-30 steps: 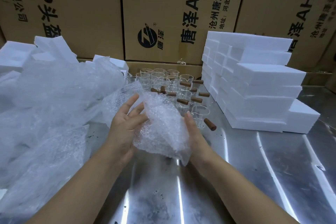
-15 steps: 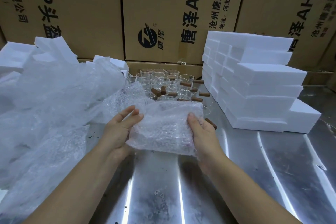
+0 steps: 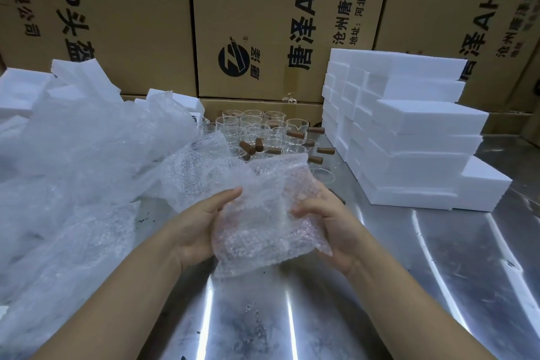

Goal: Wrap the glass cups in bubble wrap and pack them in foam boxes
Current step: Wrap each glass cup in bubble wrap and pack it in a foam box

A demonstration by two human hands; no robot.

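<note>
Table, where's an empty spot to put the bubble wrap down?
Bare table lies right of the right hand, in front of the foam boxes, and on the near side of the bubble wrap. Crowded: cups behind it, plastic heap left.

clear bubble wrap (image 3: 257, 213), white foam boxes (image 3: 415, 137)

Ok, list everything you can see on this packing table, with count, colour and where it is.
bubble wrap sheet: one, clear, held above the table's near middle; what it contains cannot be told.
loose wrap heap: one, translucent, left.
glass cups: many, clear with brown handles, back centre.
foam boxes: one stepped stack, white, right.
foam pieces: several, white, back left.
cardboard cartons: at least three, brown, behind the table.
metal table: one, silver, beneath everything.
left hand: grips the sheet's left edge.
right hand: grips its right edge.
</note>
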